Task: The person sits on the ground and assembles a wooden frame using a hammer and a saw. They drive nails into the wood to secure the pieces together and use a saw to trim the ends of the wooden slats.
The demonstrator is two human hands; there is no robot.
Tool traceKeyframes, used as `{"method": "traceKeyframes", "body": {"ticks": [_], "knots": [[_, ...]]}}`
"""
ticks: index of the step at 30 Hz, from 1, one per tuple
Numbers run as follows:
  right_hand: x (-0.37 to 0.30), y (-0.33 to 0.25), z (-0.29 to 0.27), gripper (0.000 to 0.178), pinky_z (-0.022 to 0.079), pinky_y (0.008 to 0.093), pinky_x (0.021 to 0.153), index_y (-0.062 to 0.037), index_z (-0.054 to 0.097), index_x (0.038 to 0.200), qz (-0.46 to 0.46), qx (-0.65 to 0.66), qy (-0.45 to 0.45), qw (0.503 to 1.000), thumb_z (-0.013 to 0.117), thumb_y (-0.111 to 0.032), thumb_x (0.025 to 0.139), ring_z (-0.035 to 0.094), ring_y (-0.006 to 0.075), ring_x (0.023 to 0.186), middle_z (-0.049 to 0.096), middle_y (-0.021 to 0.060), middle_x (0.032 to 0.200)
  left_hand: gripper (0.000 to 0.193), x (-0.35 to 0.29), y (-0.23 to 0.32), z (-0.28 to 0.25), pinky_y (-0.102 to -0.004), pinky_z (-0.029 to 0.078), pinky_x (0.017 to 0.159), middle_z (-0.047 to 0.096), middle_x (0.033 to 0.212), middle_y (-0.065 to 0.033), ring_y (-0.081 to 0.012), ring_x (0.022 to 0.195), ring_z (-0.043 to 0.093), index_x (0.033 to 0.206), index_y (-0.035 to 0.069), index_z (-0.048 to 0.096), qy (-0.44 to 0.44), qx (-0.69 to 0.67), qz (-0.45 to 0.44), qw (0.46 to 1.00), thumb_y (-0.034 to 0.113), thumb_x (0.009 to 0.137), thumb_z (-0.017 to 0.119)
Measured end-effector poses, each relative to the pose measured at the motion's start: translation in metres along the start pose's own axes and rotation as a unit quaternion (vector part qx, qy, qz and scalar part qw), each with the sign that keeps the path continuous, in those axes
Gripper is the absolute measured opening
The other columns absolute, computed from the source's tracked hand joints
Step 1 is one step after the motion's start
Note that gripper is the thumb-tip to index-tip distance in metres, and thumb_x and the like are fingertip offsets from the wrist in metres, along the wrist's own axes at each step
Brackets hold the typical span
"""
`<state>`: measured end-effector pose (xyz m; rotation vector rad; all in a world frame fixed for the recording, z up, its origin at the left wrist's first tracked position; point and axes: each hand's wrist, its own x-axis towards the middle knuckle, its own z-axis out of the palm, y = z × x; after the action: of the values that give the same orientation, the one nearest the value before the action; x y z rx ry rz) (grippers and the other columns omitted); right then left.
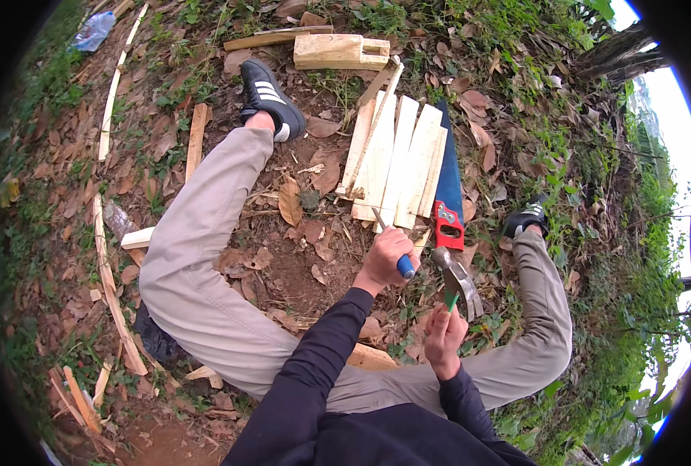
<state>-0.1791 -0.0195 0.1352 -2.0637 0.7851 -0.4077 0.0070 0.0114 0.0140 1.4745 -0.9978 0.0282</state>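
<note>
While the left hand [386, 255] closes tightly around a blue-handled chisel [406, 268], its fingers hide the middle of the tool, leaving the handle's end and a thin metal shaft visible; whether the tip touches the pale wooden slats [401, 159] just beyond it cannot be told. The right hand [444, 339] is clamped on the green grip of a claw hammer [456, 281], most of which its fingers cover; the hammer's head stands near the chisel's handle, apart from it. Sunlight bleaches the slats, blurring their grain, and a handsaw [449, 221] lies along their right side, its blade partly obscured. At the left, a dark object [156, 335] behind the bent leg is hard to identify. Dry leaves [289, 200], bare soil [279, 268] and grass form the outdoor ground; a notched block [328, 51] lies beyond the slats, and a trunk [621, 56] is cut off by the fisheye rim.
</note>
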Motion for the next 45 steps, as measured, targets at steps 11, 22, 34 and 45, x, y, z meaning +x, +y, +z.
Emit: {"method": "traceKeyframes", "body": {"ticks": [11,22,34,45], "knots": [[-0.004,0.005,-0.004,0.047,0.032,0.0263,0.042,-0.0024,0.049,0.082,0.003,-0.008,0.000,1.000,0.040,-0.040,0.109,0.041,0.0076,0.045,0.044,-0.0001,0.056,0.021,-0.001,-0.014,-0.010,-0.0409,0.045,0.063,0.049,0.060,-0.0097,-0.0302,0.061,0.053,0.062,0.008,0.046,0.044,0.020,-0.047,0.998,0.006,0.070,0.065],[-0.002,0.004,-0.003,0.048,0.032,0.0261,0.042,-0.0037,0.048,0.080,0.011,-0.026,-0.013,1.000,0.039,-0.041,0.109,0.041,0.0079,0.045,0.044,-0.0005,0.055,0.020,0.000,-0.013,-0.010,-0.0402,0.045,0.062,0.050,0.059,-0.0100,-0.0305,0.059,0.053,0.062,0.007,0.047,0.041,0.006,-0.060,0.997,0.005,0.070,0.066],[-0.001,0.002,-0.004,0.044,0.034,0.0291,0.044,-0.0044,0.052,0.083,-0.005,-0.071,-0.040,0.997,0.041,-0.038,0.109,0.046,0.0126,0.044,0.046,0.0012,0.053,0.025,0.002,-0.013,-0.010,-0.0391,0.041,0.055,0.047,0.060,-0.0109,-0.0319,0.057,0.049,0.062,0.005,0.044,0.090,0.007,-0.083,0.992,0.003,0.070,0.067],[0.002,-0.001,-0.012,0.016,0.041,0.0418,0.048,-0.0011,0.061,0.098,-0.075,-0.148,-0.077,0.983,0.054,-0.016,0.098,0.055,0.0340,0.051,0.052,0.0124,0.062,0.022,-0.003,-0.018,-0.009,-0.0398,0.042,0.056,0.047,0.060,-0.0117,-0.0332,0.056,0.049,0.061,0.004,0.045,0.088,0.006,-0.088,0.992,0.004,0.069,0.066]]}}
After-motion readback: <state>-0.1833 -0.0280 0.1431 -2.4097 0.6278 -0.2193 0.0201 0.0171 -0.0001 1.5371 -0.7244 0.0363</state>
